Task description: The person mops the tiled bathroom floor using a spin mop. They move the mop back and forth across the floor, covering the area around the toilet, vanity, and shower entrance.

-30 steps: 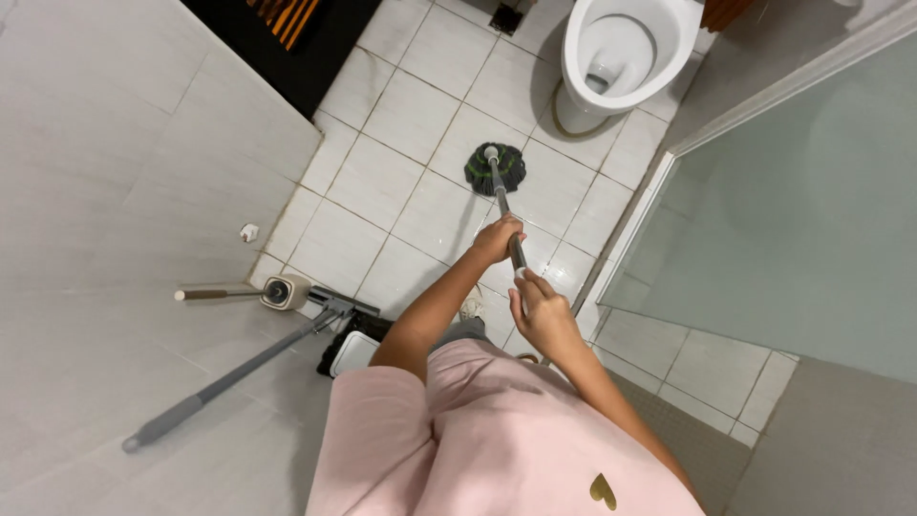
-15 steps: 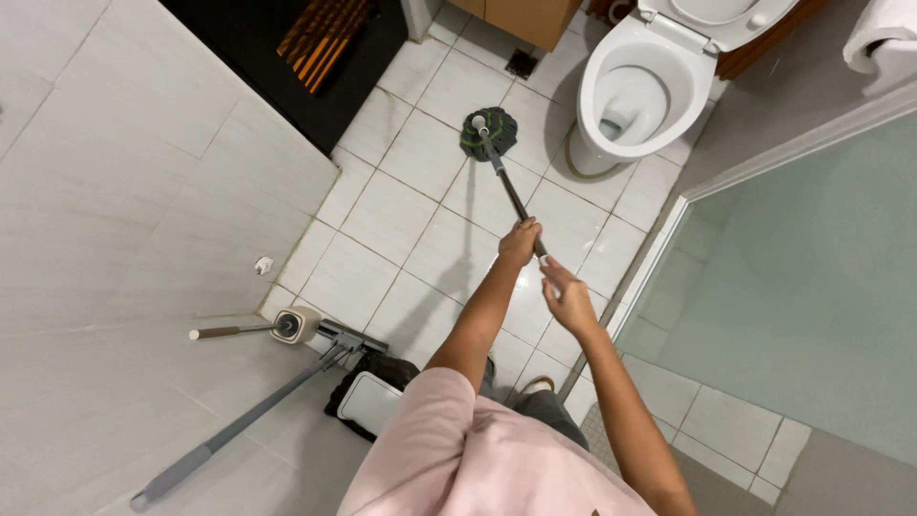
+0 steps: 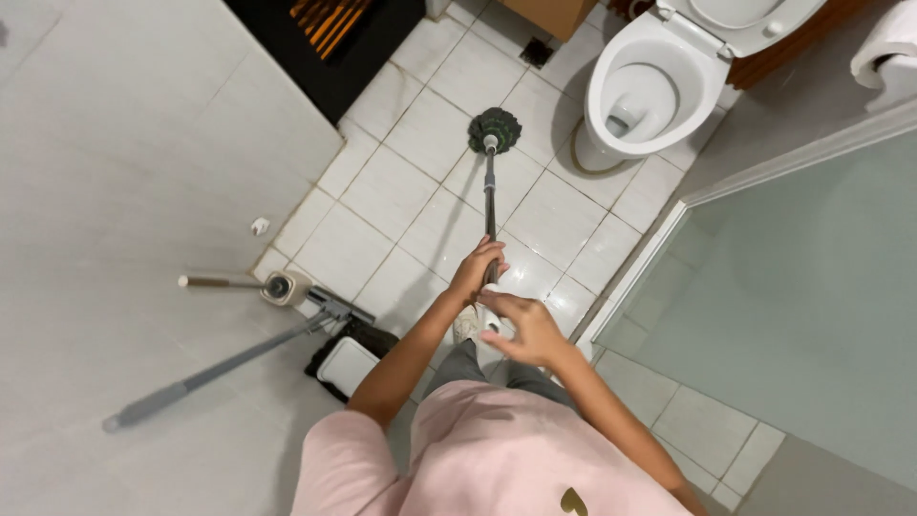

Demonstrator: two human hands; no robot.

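Observation:
I look down at a white tiled bathroom floor [image 3: 401,182]. My left hand [image 3: 477,270] grips the metal handle [image 3: 490,205] of a long floor scrubber. Its round dark green brush head [image 3: 494,130] rests on the tiles near the base of the white toilet [image 3: 659,81]. Lower on the same handle, close to my body, my right hand [image 3: 523,328] is closed around the end of the pole. I wear a pink top and grey trousers.
A grey flat mop [image 3: 229,358] leans against the left wall beside a white and black mop bucket [image 3: 349,361] and a small roller tool [image 3: 248,284]. A frosted glass shower screen [image 3: 793,296] stands on the right. A floor drain [image 3: 537,53] lies far ahead.
The brush head has slid forward across the tiles toward the toilet. My arms have stretched out with the handle, and the view has tilted forward.

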